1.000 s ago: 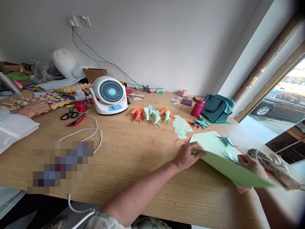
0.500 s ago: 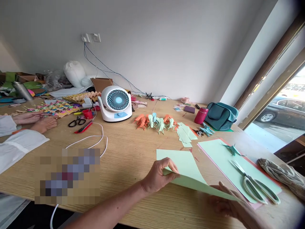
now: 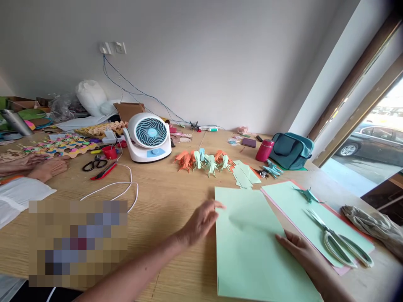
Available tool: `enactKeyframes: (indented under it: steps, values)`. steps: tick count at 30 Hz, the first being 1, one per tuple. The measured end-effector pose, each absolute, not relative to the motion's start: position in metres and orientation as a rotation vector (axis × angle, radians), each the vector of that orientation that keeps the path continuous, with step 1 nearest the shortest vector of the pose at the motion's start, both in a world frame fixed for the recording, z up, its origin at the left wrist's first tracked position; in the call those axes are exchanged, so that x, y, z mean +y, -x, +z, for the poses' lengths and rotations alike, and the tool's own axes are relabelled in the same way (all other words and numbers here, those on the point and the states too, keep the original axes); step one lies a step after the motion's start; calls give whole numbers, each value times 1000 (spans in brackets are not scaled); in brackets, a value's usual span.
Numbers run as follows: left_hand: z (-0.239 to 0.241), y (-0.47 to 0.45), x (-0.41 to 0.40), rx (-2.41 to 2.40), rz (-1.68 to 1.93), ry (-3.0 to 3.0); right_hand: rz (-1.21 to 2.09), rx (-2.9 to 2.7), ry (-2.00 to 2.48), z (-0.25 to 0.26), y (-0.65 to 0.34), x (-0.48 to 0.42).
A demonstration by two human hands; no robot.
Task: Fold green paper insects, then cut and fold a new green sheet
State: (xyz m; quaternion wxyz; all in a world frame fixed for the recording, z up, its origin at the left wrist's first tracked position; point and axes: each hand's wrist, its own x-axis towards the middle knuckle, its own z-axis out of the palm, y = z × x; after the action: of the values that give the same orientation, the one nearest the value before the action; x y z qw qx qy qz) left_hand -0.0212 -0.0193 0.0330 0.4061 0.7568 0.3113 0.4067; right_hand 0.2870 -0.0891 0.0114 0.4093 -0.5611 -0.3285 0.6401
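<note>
A large pale green sheet of paper [image 3: 252, 260] lies in front of me, slightly bowed in its upper part. My left hand [image 3: 199, 223] is at its left edge, the index finger stretched over the paper and the thumb apart from it. At the right edge, my right hand [image 3: 296, 251] has its thumb on top of the sheet and its fingers partly hidden at the side, gripping it. To the right, white-handled scissors [image 3: 340, 243] and a folded teal paper figure [image 3: 307, 195] rest on a stack of coloured sheets [image 3: 285, 197].
Folded paper figures [image 3: 210, 163] stand beyond the sheet, beside cut green pieces [image 3: 245, 174]. A white fan [image 3: 149, 136], a red cutter [image 3: 103, 172] and black scissors [image 3: 95, 163] are to the left. Another person's hands [image 3: 47, 167] work at far left. A pink flask [image 3: 265, 150] stands by a teal bag [image 3: 292, 150].
The green sheet has gone from raised and bent to nearly flat on the table. My left hand has let go of its pinch on the edge. My right hand's thumb now shows on top.
</note>
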Motion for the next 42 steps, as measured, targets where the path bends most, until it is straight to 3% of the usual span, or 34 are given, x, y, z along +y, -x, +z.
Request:
enactKeyframes:
  steps: [5, 11, 22, 28, 42]
  values:
    - [5, 7, 21, 1301, 1097, -1506, 1534, -881, 1379, 19, -290, -80]
    - [2, -2, 21, 1106, 745, -1214, 1434, -894, 1381, 0, -301, -74]
    - [-12, -9, 8, 1193, 820, -1270, 1281, -1006, 1515, 15, -297, -80]
    - [-23, -9, 10, 1201, 778, -1345, 1389, -714, 1600, 15, -293, -81]
    - [-12, 7, 11, 1221, 643, -1406, 1370, -791, 1493, 7, -287, -80]
